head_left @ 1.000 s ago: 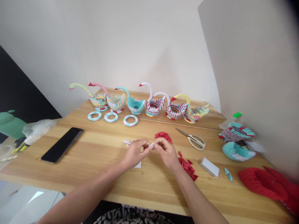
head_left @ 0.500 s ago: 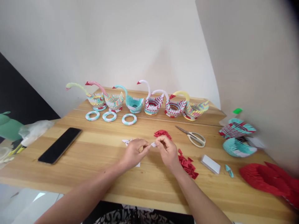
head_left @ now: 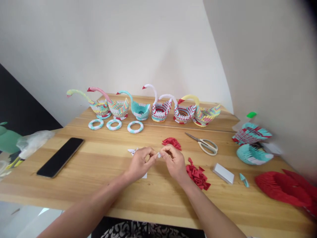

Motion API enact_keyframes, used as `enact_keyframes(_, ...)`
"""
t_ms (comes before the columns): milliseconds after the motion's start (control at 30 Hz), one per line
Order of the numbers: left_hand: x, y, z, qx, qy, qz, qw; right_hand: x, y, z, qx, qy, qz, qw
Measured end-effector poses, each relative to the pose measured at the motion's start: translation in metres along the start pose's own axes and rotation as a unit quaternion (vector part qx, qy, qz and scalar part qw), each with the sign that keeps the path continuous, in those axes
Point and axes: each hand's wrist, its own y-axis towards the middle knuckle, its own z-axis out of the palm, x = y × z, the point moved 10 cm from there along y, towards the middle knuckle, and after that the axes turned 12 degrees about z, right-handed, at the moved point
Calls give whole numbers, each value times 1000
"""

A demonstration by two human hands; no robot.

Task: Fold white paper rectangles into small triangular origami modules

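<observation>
Between my two hands is a small piece of white paper [head_left: 159, 155], mostly covered by my fingertips. My left hand [head_left: 142, 162] pinches it from the left, thumb and forefinger together. On the other side my right hand [head_left: 174, 162] is closed on the same piece. White paper pieces [head_left: 132, 151] lie on the table, partly behind my left hand. Beside my right wrist is a loose pile of folded red paper pieces [head_left: 198, 175]. A smaller red pile [head_left: 171, 143] sits just beyond my right hand.
Folded-paper swans [head_left: 140, 110] stand in a row along the back, with paper rings [head_left: 135, 127] before them. A phone [head_left: 61, 157] lies at left. Scissors [head_left: 207, 146], a white box [head_left: 223, 173], a turquoise paper body [head_left: 254, 154] and a large red paper piece [head_left: 282, 188] are at right.
My hands have drawn slightly closer together, and less of the white paper shows between the fingertips. The view has shifted a little.
</observation>
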Motion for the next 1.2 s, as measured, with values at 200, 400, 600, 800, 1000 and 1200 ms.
enact_keyframes(200,1,1,6,8,-45,-14,999,-5,-2,-3,-24,12,14,1000)
enact_keyframes(400,2,0,5,-7,-26,-26,999,-10,-2,0,-19,6,21,1000)
enact_keyframes(600,9,0,7,-7,-184,-74,980,-11,0,-3,-26,11,6,1000)
enact_keyframes(800,18,-5,23,1,-380,-145,914,-3,-1,-5,-27,-13,-26,999)
enact_keyframes(1000,25,-6,23,-32,-432,-145,890,24,-9,-15,-85,-79,-145,983)
enact_keyframes(1200,32,-6,24,-47,-439,-153,884,43,-15,-11,-91,-132,-214,964)
